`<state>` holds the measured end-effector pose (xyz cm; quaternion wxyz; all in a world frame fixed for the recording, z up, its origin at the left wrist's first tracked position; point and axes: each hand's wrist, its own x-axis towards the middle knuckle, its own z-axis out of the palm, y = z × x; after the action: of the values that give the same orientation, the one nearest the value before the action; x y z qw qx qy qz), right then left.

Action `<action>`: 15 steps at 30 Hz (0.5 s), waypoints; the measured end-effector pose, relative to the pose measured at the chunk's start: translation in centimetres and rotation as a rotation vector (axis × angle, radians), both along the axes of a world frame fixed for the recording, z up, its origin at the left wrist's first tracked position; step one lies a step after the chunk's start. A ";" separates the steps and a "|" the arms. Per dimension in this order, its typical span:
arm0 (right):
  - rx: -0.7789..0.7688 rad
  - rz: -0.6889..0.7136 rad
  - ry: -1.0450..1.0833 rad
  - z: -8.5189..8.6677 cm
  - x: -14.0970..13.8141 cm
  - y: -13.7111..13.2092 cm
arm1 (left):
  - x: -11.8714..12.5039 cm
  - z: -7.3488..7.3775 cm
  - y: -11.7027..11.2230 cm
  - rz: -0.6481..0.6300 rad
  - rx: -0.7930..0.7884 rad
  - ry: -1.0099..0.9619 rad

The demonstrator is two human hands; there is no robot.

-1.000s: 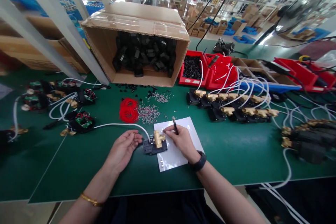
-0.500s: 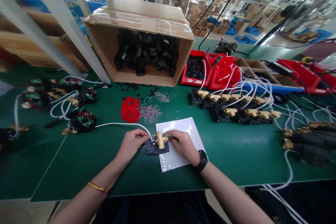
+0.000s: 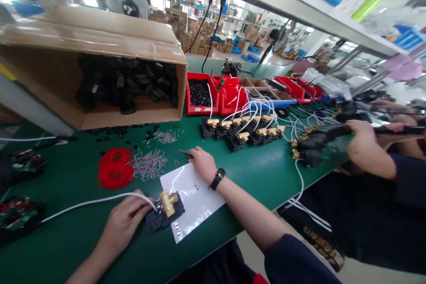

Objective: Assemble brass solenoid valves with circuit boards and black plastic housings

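Observation:
My left hand (image 3: 124,219) is closed on the left edge of a black plastic housing (image 3: 156,222), near where a white cable (image 3: 89,202) enters it. A brass tee fitting (image 3: 168,203) sits on top of this housing, which rests partly on a white sheet (image 3: 196,204). My right hand (image 3: 203,163) is closed around a slim dark tool (image 3: 185,154), which looks like tweezers. Its tip points left over the green table, beyond the sheet's far edge. Small metal pieces (image 3: 196,186) lie on the sheet.
Red rings (image 3: 115,168) and small metal pins (image 3: 149,164) lie to the left. A carton (image 3: 133,117) of black parts stands behind, beside red bins (image 3: 202,109). Several brass-fitted units (image 3: 236,142) sit farther right. Another person's hand (image 3: 361,128) is at the right.
The view has swung right, bringing another person's arms into sight. My right hand has moved away from the brass fitting, carrying the slim tool beyond the sheet. My left hand stays at the housing.

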<state>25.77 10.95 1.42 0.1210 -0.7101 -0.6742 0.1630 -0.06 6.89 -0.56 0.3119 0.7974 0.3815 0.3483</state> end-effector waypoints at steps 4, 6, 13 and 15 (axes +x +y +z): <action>0.038 0.002 0.107 0.6 0.0 0.0 | 0.2 0.4 -0.3 0.076 -0.133 0.020; 0.070 0.022 0.188 1.0 -0.1 -1.2 | 0.5 0.5 -0.6 0.118 -0.187 0.026; -0.155 -0.150 1.032 -0.5 -1.6 -10.7 | 1.1 0.2 -1.7 0.164 -0.167 0.044; -0.086 -0.169 1.002 -1.1 -2.5 -12.5 | 1.0 0.3 -1.9 0.129 -0.086 0.046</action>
<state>23.25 -1.57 0.31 0.4126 -0.6011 -0.4664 0.5009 0.94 5.02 -0.30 0.3138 0.7649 0.4536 0.3329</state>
